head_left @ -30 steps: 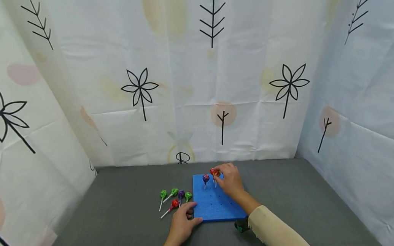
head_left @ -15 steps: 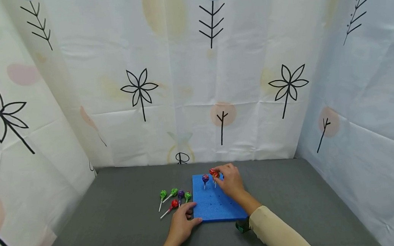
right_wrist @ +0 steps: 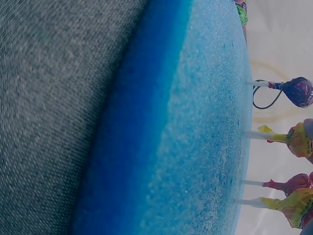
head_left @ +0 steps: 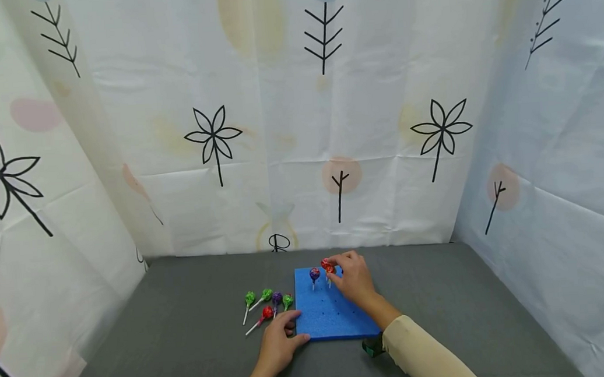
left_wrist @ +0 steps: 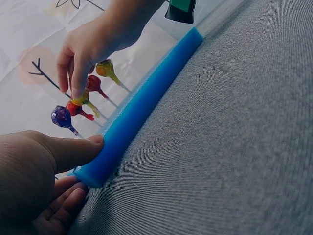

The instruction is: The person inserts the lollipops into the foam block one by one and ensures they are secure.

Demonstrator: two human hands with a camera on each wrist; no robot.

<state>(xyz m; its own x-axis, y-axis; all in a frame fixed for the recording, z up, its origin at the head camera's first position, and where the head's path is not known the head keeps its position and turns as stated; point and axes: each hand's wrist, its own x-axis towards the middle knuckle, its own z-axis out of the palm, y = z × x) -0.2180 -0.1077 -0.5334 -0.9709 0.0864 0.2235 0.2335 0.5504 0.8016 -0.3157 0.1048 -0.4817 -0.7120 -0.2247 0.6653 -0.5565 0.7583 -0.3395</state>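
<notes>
- The red-and-yellow wrapped lollipop (head_left: 328, 265) stands on its white stick at the far end of the blue foam board (head_left: 334, 315). It is just right of a purple-wrapped lollipop (head_left: 315, 274) already planted there.
- The right hand (head_left: 354, 277) pinches the red-and-yellow head between thumb and fingertips (left_wrist: 73, 90). The hand is arched over the board, probably to keep the stick upright in its hole.
- The left hand (head_left: 280, 343) rests at the board's near left corner, thumb pressed flat on the foam edge, likely bracing it on the grey fabric tabletop (head_left: 197, 347). Its fingers are loosely curled below and enclose nothing.
- Loose lollipops (head_left: 268, 305), green, purple and red, lie flat on the tabletop just left of the board.
- The left wrist view shows two more planted lollipops beyond the held one, which the right hand hides from the head camera.
- The right wrist view shows four sticks entering the foam (right_wrist: 205, 147) in a row.
- Patterned white curtains (head_left: 297, 124) surround the tabletop.
</notes>
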